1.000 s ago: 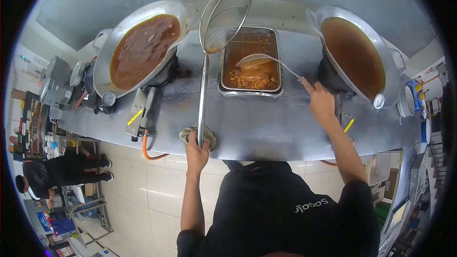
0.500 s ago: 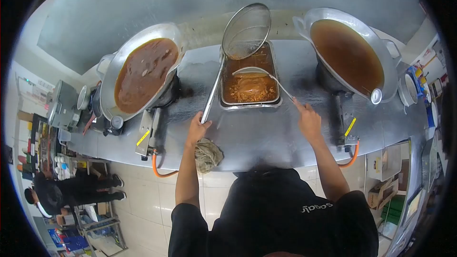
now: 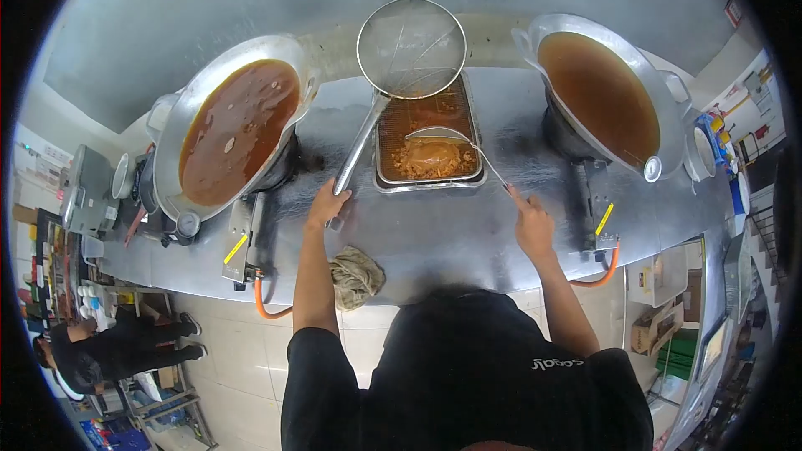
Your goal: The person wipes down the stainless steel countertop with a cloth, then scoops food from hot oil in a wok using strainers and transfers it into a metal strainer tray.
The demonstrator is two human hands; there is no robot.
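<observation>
My left hand (image 3: pixel 326 204) is closed around the long handle of a round wire-mesh strainer (image 3: pixel 412 46). The strainer's mesh is raised over the far end of a metal draining tray (image 3: pixel 477 142). My right hand (image 3: pixel 535 225) grips the thin handle of a metal ladle (image 3: pixel 439 133), whose wide head lies against a brown fried mass (image 3: pixel 428 156) in the near half of that tray. Loose brown crumbs surround the mass. Whether the ladle's head has holes I cannot tell.
A large wok (image 3: pixel 280 48) of brown, bubbling liquid stands on the left, another wok (image 3: pixel 558 27) on the right, each over a burner. A crumpled cloth (image 3: pixel 357 278) lies at the counter's front edge. Orange hoses (image 3: pixel 610 271) hang below. A person (image 3: pixel 117 347) stands at far left.
The strainer has turned to face me more squarely and shifted left, with my left hand moving left too. The ladle stays at the fried mass. The whole view has shifted slightly.
</observation>
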